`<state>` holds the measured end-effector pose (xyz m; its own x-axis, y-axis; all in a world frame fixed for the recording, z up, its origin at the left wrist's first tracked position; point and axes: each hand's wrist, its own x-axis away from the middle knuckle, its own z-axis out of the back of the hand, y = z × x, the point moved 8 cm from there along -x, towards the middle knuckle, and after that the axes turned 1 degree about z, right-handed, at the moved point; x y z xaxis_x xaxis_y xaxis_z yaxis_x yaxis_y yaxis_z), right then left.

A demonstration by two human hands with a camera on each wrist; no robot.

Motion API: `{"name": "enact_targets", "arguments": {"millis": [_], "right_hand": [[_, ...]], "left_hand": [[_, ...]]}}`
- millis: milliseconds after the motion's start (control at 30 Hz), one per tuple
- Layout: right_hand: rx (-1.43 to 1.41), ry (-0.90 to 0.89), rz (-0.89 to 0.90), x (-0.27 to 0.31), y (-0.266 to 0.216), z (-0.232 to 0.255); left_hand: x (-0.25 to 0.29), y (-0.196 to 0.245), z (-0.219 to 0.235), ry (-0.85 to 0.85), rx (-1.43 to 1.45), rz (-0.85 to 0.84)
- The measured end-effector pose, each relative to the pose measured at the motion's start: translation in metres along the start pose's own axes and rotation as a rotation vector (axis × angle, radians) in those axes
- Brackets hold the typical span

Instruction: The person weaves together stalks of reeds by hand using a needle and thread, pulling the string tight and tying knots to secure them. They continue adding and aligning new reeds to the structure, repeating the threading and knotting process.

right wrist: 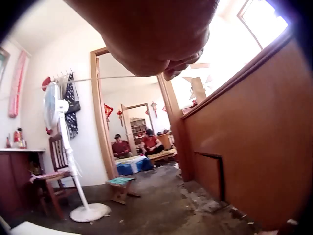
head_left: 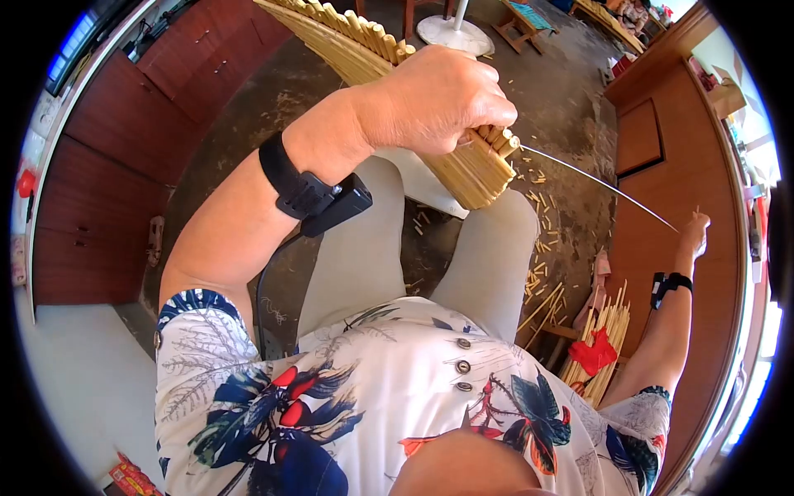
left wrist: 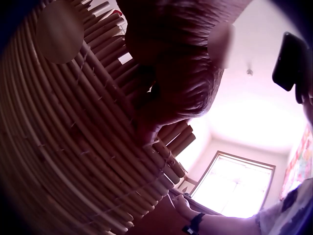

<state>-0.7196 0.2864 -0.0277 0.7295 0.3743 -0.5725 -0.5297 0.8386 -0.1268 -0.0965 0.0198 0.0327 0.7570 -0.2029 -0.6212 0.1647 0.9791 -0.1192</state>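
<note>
My left hand point(head_left: 442, 97) grips a mat of straw-coloured stalks point(head_left: 467, 169) near its right end, above my knees. In the left wrist view, rows of thin stalks point(left wrist: 73, 142) lie side by side, bound by fine stitches, and the left hand point(left wrist: 183, 78) curls over their upper part. A thin pale cord point(head_left: 602, 188) runs taut from the mat's end out to the right. Stretched far to that side, my right hand point(head_left: 696, 236) pinches the cord's far end. From below, the right wrist view shows this hand point(right wrist: 156, 54) with fingers curled.
Cut stalk pieces point(head_left: 542, 223) litter the floor. A stalk bundle with a red cloth point(head_left: 594, 354) stands beside my right side, near a wooden panel point(head_left: 662, 198). Ahead are a fan point(right wrist: 90, 211), a small folding stool point(right wrist: 121, 182) and two seated people point(right wrist: 150, 143) beyond a doorway.
</note>
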Motion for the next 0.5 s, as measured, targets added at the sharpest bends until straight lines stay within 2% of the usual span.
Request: {"name": "enact_targets", "arguments": {"millis": [67,133,167,200,233,267,300,400,467,500], "right_hand": [[-0.065,-0.056,0.034,0.02,-0.028,0.002],[-0.462,-0.055,0.273,0.071,-0.132,0.017],[-0.947,-0.354,0.044,0.118,-0.2,0.032],[-1.081,-0.364,0.201,0.141,-0.247,0.032],[-1.111,-0.589,0.07,0.176,-0.295,0.049],[-1.22,-0.721,0.191,0.204,-0.341,0.062],[-1.289,-0.863,0.237,0.227,-0.373,0.067],[-1.452,-1.186,0.395,0.275,-0.448,0.085],[-1.482,-1.362,0.279,0.293,-0.469,0.068],[-1.464,-1.385,0.302,0.291,-0.476,0.063]], "left_hand": [[-0.004,-0.002,0.001,-0.007,-0.003,0.006],[-0.007,-0.005,-0.003,-0.033,-0.008,0.003],[-0.008,-0.006,-0.006,-0.059,-0.023,0.004],[-0.008,-0.004,-0.006,-0.069,-0.024,-0.001],[-0.008,-0.005,-0.006,-0.062,-0.011,0.005],[-0.007,-0.007,-0.004,-0.06,0.003,0.014],[-0.006,-0.006,-0.005,-0.07,-0.001,0.007],[-0.003,-0.007,-0.006,-0.068,0.023,0.023],[-0.002,-0.009,-0.006,-0.066,0.049,0.045],[-0.001,-0.014,-0.005,-0.074,0.051,0.05]]}}
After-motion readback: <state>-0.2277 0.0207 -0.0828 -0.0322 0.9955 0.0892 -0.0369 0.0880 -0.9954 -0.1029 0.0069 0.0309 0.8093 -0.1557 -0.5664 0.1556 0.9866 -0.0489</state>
